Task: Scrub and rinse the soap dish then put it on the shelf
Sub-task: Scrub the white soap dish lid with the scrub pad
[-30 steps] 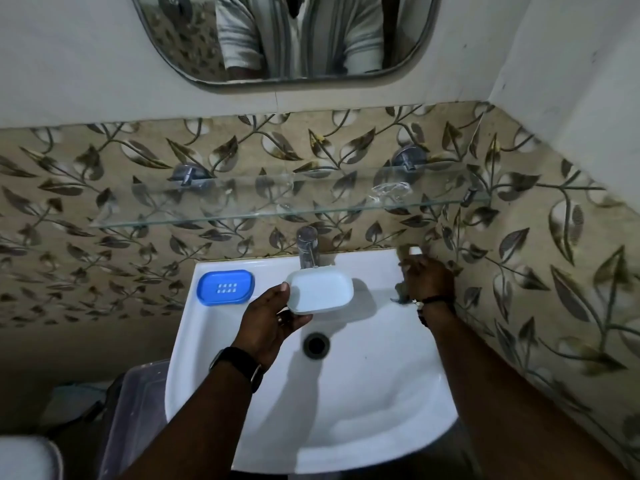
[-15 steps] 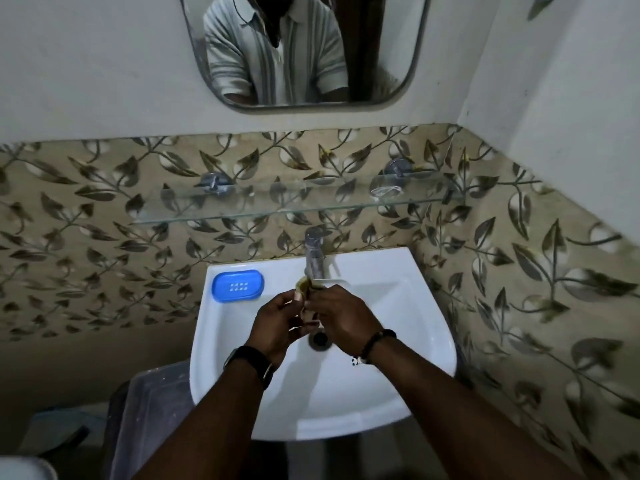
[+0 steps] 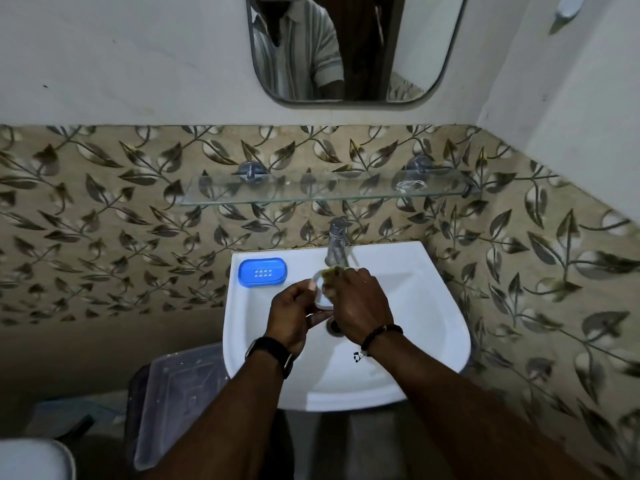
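Observation:
My left hand [image 3: 294, 315] holds a white soap dish [image 3: 320, 289] over the white sink [image 3: 408, 306], just below the tap [image 3: 336, 244]. My right hand [image 3: 356, 303] presses a yellow-green scrub pad [image 3: 334, 271] against the dish; most of the dish is hidden by my fingers. A blue perforated soap dish insert [image 3: 262, 271] lies on the sink's back left rim. The glass shelf [image 3: 277, 194] runs along the leaf-patterned wall above the tap.
A mirror [image 3: 353, 46] hangs above the shelf. A small clear object [image 3: 410, 184] sits on the shelf's right part. A translucent plastic bin [image 3: 176, 400] stands left of the sink, and the side wall is close on the right. The drain [image 3: 334, 326] shows between my hands.
My right hand left the sink's right corner with the scrub pad and came to the dish. Both hands now work together under the tap. The camera view tilted up and back.

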Available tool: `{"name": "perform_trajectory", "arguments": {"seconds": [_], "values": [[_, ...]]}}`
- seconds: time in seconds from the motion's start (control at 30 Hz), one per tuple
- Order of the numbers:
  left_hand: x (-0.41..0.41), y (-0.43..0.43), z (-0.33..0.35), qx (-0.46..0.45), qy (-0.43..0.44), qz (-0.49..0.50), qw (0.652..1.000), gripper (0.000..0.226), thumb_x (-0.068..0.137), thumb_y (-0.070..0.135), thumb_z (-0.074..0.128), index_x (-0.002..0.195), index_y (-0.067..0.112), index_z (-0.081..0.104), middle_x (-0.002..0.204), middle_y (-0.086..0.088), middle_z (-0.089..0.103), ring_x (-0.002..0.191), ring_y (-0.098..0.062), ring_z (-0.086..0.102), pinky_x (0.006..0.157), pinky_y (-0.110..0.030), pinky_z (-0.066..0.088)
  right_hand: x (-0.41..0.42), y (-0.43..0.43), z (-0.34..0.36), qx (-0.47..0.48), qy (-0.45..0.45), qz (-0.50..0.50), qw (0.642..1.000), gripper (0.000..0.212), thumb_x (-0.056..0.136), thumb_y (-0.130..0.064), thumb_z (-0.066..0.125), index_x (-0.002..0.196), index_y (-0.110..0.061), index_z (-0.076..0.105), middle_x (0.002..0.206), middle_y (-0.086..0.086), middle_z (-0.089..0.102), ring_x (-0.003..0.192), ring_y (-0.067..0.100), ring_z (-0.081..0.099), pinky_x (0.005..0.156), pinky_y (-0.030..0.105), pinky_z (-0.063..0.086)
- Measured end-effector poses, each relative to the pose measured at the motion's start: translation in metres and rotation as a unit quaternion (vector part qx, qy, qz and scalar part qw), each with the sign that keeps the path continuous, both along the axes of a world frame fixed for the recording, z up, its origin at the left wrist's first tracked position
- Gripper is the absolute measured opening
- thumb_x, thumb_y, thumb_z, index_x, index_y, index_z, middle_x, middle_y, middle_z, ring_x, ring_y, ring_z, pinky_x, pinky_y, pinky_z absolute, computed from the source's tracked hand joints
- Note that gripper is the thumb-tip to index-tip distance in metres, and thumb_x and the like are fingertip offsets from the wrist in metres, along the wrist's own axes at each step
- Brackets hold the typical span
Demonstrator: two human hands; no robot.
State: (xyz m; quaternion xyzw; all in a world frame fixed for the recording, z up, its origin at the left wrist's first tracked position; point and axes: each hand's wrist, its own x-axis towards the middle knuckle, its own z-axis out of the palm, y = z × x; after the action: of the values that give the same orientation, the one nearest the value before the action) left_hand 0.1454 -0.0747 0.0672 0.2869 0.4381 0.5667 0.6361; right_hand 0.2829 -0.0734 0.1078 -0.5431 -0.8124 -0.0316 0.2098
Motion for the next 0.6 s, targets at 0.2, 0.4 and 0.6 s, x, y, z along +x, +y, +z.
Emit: {"name": "perform_trajectory", "arguments": {"seconds": [0.2,0.4,0.6], "values": [[-0.013,0.005,0.008,0.02,0.003,-0.025,0.999,0.017,0.099,0.015,0.058,0.105,0.007,0.071,0.089,-0.012,0.075,0.077,-0.024,0.07,0.072,-0.039,0.061,0.0,-0.003,0.013,-0.116,0.063,0.107,0.985,0.029,0.091,-0.001,0.054,0.11,-0.012,0.073,0.111,0.016,0.063,0.105,0.031,0.053,0.089,0.042,0.045],[-0.028,0.008,0.008,0.015,0.021,0.014,1.0,0.014,0.099,0.014,0.059,0.097,0.004,0.069,0.084,-0.012,0.065,0.076,-0.027,0.058,0.077,-0.046,0.062,0.027,0.016,0.033,0.034,-0.183,0.148,0.971,0.035,0.096,-0.022,0.047,0.119,-0.035,0.07,0.114,-0.004,0.066,0.111,0.026,0.052,0.089,0.04,0.04],[-0.036,0.008,0.02,0.047,0.048,-0.013,0.998,0.015,0.099,0.014,0.059,0.092,0.004,0.067,0.079,-0.005,0.063,0.072,-0.024,0.063,0.082,-0.044,0.062,0.005,0.013,0.025,0.16,-0.136,0.055,0.976,0.033,0.086,-0.008,0.044,0.097,-0.016,0.074,0.097,0.009,0.071,0.093,0.033,0.062,0.073,0.04,0.044]]}}
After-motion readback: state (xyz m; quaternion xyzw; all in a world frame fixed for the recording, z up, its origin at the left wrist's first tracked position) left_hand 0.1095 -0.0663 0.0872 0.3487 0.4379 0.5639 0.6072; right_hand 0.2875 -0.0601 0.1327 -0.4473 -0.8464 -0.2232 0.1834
